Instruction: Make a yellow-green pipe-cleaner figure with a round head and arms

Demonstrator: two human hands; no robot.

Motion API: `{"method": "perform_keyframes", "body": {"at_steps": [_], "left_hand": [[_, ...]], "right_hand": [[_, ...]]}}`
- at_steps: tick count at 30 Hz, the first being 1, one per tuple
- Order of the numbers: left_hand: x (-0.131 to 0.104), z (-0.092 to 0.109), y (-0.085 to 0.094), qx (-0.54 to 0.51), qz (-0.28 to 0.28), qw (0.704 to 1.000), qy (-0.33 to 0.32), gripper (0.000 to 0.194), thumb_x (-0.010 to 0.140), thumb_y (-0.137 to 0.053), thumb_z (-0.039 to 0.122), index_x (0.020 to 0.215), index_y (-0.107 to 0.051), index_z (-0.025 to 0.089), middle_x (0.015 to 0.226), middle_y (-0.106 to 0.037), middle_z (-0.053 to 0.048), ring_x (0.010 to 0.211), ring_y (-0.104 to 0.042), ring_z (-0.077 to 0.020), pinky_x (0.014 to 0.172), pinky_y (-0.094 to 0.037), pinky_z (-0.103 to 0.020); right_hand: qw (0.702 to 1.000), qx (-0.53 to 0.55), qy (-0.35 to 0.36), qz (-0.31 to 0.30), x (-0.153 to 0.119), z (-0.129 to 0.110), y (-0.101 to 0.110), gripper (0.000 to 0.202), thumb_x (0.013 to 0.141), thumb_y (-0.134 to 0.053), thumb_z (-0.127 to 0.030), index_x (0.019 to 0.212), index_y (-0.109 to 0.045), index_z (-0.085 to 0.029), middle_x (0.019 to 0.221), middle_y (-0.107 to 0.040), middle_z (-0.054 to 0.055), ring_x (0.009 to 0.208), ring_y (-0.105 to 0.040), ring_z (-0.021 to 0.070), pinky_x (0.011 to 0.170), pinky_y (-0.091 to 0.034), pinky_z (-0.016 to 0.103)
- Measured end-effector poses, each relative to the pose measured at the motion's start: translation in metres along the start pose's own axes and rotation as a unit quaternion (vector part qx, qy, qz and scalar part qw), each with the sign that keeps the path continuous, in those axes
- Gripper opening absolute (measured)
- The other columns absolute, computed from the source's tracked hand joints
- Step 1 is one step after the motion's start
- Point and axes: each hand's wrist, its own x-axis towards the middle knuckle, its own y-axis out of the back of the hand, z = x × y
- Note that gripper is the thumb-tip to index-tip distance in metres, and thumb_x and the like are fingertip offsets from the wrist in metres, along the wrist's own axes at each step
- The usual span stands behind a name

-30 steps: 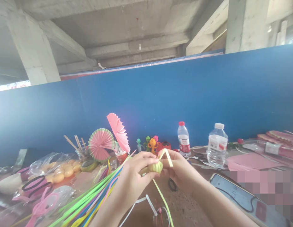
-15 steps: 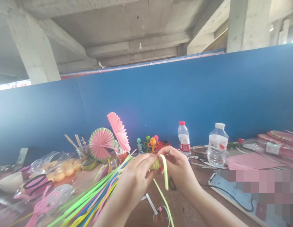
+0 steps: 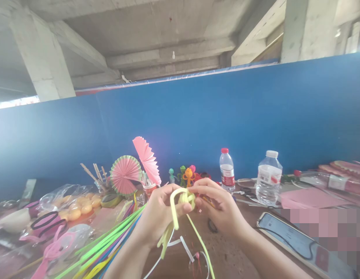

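My left hand [image 3: 159, 215] pinches a pale yellow pipe-cleaner piece [image 3: 184, 196], wound into a small coil, between thumb and fingers. One yellow end curls over and hangs in front of the coil, and more strands dangle below the palm. Bent inward, the fingers of my right hand [image 3: 222, 205] grip the coil's right side; their tips are partly hidden. A long yellow pipe cleaner [image 3: 201, 244] trails from beneath the hands to the near table edge. By my left forearm lies a bundle of coloured pipe cleaners [image 3: 101, 244], green, yellow, blue and purple.
Small pipe-cleaner figures [image 3: 188, 176] stand behind my hands. Two bottles, one red-capped [image 3: 227, 170] and one white-capped [image 3: 268, 180], are at the back right. A phone [image 3: 296, 240] lies on the right. Pink paper fans [image 3: 126, 175] and bagged orange balls [image 3: 81, 207] sit left.
The coil has turned in my hands, so its loose end now hangs on the left side instead of the right. My left hand has rotated, showing its thumb and the dangling strands.
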Motion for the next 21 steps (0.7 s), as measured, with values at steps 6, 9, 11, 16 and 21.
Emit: {"method": "perform_keyframes", "body": {"at_steps": [6, 9, 11, 16, 21], "left_hand": [[0.000, -0.012, 0.004, -0.210, -0.072, 0.974, 0.052, 0.015, 0.072, -0.067, 0.023, 0.083, -0.062, 0.014, 0.071, -0.058, -0.001, 0.062, -0.054, -0.0087, 0.056, -0.041, -0.018], [0.000, -0.015, 0.005, -0.226, -0.077, 0.969, 0.067, 0.016, 0.074, -0.064, 0.022, 0.088, -0.063, 0.014, 0.073, -0.060, -0.003, 0.065, -0.058, -0.0103, 0.057, -0.043, -0.018], [0.000, -0.015, 0.004, -0.231, -0.080, 0.967, 0.074, 0.017, 0.075, -0.063, 0.022, 0.090, -0.063, 0.014, 0.075, -0.062, -0.004, 0.067, -0.060, -0.0117, 0.058, -0.044, -0.019], [0.001, -0.011, -0.001, -0.206, -0.074, 0.972, 0.080, 0.020, 0.070, -0.068, 0.020, 0.089, -0.063, 0.014, 0.071, -0.062, -0.002, 0.061, -0.058, -0.0094, 0.057, -0.045, -0.019], [0.003, -0.006, -0.007, 0.037, 0.001, 0.999, 0.003, 0.024, 0.069, -0.066, 0.013, 0.092, -0.065, 0.018, 0.074, -0.067, -0.001, 0.065, -0.060, -0.0124, 0.062, -0.047, -0.022]], "right_hand": [[0.998, 0.032, 0.018, -0.047, 0.001, -0.003, 0.005, 0.027, 0.082, -0.056, -0.023, 0.107, -0.061, -0.029, 0.095, -0.052, 0.003, 0.085, -0.053, 0.0154, 0.070, -0.046, 0.030], [0.997, 0.046, 0.020, -0.054, 0.000, -0.003, 0.005, 0.028, 0.080, -0.059, -0.023, 0.108, -0.061, -0.029, 0.094, -0.051, 0.003, 0.085, -0.053, 0.0154, 0.071, -0.046, 0.030], [0.997, 0.049, 0.014, -0.050, 0.000, -0.004, 0.006, 0.027, 0.080, -0.059, -0.023, 0.106, -0.061, -0.029, 0.093, -0.051, 0.003, 0.083, -0.054, 0.0148, 0.070, -0.046, 0.030], [0.998, -0.040, 0.009, -0.057, 0.001, -0.008, 0.012, 0.028, 0.077, -0.061, -0.016, 0.102, -0.063, -0.030, 0.090, -0.053, 0.002, 0.079, -0.054, 0.0146, 0.070, -0.046, 0.031], [0.992, -0.101, 0.040, -0.068, 0.003, -0.013, 0.016, 0.035, 0.079, -0.049, -0.005, 0.103, -0.062, -0.027, 0.089, -0.057, 0.003, 0.079, -0.055, 0.0154, 0.070, -0.047, 0.032]]}}
